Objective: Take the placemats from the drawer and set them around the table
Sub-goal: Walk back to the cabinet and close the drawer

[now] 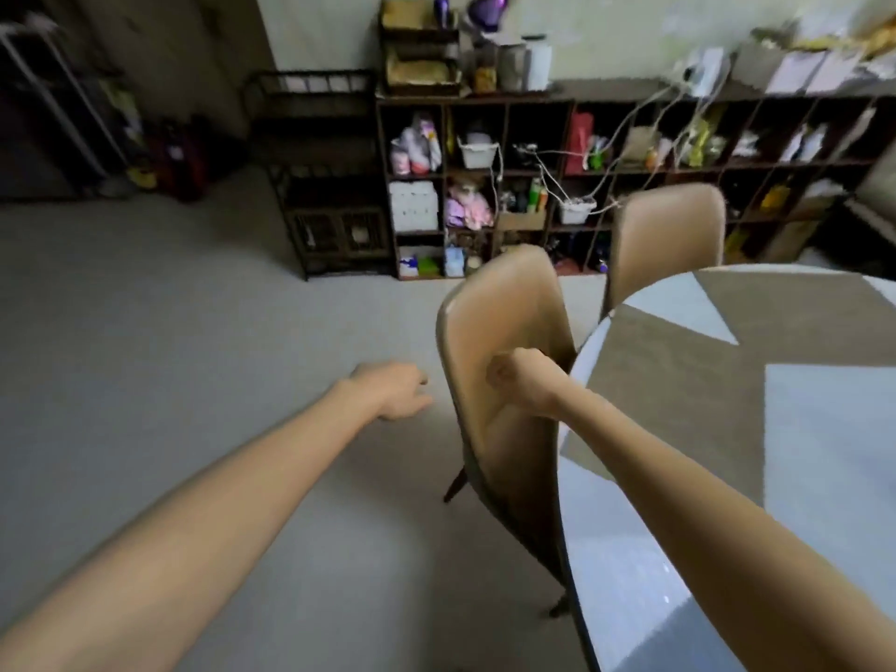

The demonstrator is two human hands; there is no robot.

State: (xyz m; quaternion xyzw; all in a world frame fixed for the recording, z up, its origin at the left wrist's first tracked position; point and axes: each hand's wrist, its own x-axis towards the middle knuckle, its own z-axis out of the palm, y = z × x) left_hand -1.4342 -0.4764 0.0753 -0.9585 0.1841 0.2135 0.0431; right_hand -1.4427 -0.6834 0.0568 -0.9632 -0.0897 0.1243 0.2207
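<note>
Both grips empty, left hand [395,391] loose, right hand [521,380] fisted, and those placemats [679,380] on the counter [824,477] look thin and floppy, I'd guess—best pinched at an edge.

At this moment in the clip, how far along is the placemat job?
Done: at least two brown placemats lie on the round table, overlapping near its far side. In hand: nothing; the left hand hangs loosely curled over the floor, and the right hand is a fist in front of the near chair. Left: the table's near part shows bare, so more mats may be due; no drawer is visible.
</note>
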